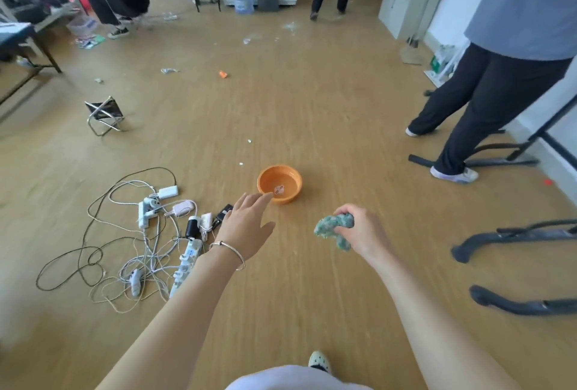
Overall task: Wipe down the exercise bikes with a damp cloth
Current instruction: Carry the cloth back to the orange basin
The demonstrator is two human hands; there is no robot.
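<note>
Right hand (362,230) gripped the bunched cloth (331,228), left hand (246,227) stretched open toward the basin (293,196); dunking, then wringing over it, seemed best, clear of the power strips (187,258).

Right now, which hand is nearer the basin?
Left. The left hand stretches toward the orange basin, fingertips by its near rim; the right hand, gripping the cloth, is farther back and right.
</note>
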